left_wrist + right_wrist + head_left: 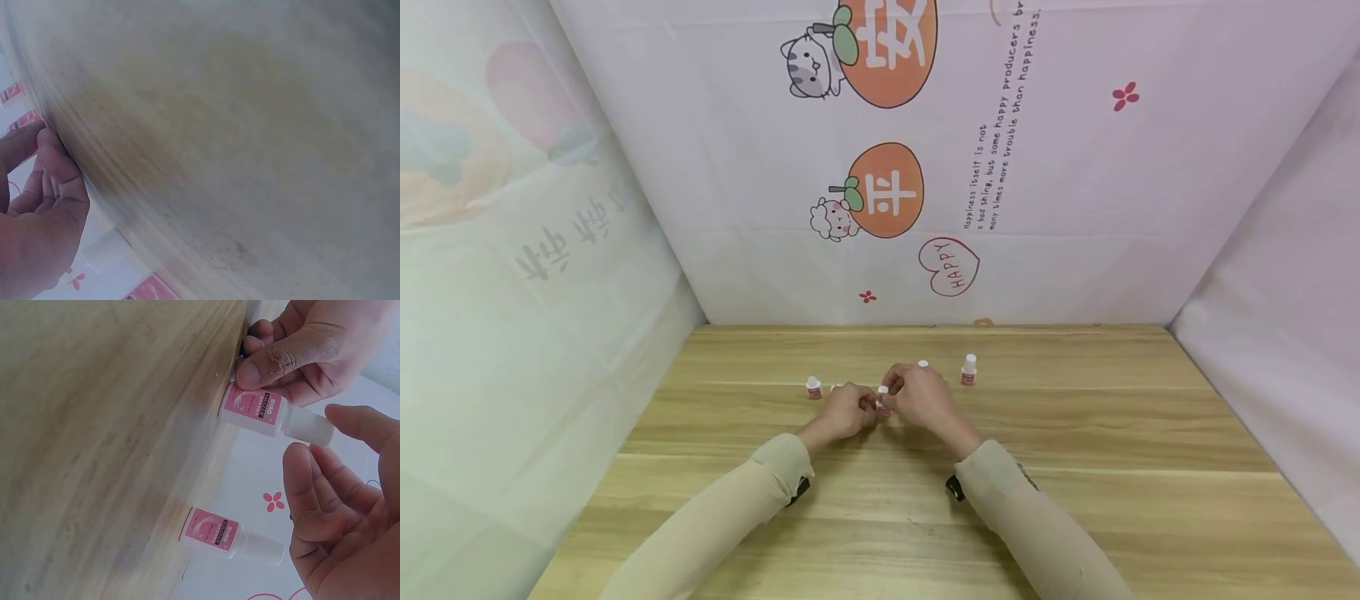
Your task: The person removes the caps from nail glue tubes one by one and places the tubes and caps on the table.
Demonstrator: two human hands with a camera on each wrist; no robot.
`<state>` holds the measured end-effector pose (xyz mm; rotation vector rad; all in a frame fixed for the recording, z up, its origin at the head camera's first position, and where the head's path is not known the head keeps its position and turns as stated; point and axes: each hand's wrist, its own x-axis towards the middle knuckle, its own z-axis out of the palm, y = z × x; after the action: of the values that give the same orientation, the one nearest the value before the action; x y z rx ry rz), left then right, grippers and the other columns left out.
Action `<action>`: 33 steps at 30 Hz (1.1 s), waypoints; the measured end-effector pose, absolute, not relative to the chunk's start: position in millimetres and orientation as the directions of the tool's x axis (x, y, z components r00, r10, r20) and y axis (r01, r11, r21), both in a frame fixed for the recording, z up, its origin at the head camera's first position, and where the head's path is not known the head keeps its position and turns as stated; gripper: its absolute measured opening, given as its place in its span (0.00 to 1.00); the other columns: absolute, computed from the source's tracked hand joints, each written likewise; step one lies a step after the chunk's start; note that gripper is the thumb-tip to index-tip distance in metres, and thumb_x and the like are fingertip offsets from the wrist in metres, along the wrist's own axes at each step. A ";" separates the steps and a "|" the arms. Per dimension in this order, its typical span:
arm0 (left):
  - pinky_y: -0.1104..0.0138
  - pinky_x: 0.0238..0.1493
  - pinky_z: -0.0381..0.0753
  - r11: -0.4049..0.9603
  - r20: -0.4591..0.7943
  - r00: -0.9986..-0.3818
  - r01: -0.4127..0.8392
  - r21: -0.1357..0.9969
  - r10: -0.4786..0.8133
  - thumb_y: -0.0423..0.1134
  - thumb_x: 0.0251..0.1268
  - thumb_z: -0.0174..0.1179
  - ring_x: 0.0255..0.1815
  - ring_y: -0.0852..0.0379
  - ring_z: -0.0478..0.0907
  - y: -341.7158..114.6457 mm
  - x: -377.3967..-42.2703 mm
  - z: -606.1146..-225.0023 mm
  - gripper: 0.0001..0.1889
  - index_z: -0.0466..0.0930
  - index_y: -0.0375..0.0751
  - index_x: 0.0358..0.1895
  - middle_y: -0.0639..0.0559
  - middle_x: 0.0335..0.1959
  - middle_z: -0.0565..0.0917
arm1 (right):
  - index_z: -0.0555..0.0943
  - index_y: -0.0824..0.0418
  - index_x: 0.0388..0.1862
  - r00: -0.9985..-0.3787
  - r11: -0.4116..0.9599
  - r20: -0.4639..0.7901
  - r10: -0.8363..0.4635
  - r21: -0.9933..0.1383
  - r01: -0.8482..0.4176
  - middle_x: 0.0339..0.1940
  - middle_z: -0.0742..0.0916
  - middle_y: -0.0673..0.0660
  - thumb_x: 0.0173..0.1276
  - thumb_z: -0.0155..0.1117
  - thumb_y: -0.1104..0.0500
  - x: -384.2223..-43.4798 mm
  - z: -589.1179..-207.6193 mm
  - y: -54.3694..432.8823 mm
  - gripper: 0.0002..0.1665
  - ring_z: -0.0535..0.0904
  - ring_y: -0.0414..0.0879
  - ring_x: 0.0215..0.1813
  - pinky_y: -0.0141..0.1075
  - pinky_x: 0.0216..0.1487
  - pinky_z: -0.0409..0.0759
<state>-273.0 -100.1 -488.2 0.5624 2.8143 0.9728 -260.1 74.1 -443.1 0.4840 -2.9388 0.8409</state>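
A small nail glue bottle (253, 410) with a pink label and white cap stands upright on the table between my hands. My left hand (847, 410) grips its lower body, thumb against the label, as the right wrist view shows. Around the white cap (307, 427), my right hand (922, 398) has its thumb and fingertips in a pinch. In the left wrist view my left hand (47, 206) partly covers the bottle.
Other nail glue bottles stand along the same row: one (813, 388) left, one (968, 371) right. Behind the right hand shows a white cap (922, 364); another white top (836, 387) is mostly hidden by the left hand. Printed cloth (1045, 267) walls the wooden table (1075, 467).
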 end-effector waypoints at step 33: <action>0.70 0.35 0.78 0.729 0.002 -0.927 0.297 0.617 0.376 0.26 0.56 0.62 0.29 0.63 0.78 -99.7 -270.8 -486.9 0.08 0.87 0.39 0.36 0.51 0.28 0.88 | 0.83 0.48 0.34 -0.956 0.820 0.122 -0.265 -0.493 -0.290 0.29 0.86 0.43 0.61 0.74 0.50 -260.1 -443.7 72.4 0.08 0.78 0.39 0.30 0.35 0.32 0.75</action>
<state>-270.8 -99.7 -486.9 0.5478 2.8056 0.9688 -260.1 72.4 -443.7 0.4505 -2.9518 0.8106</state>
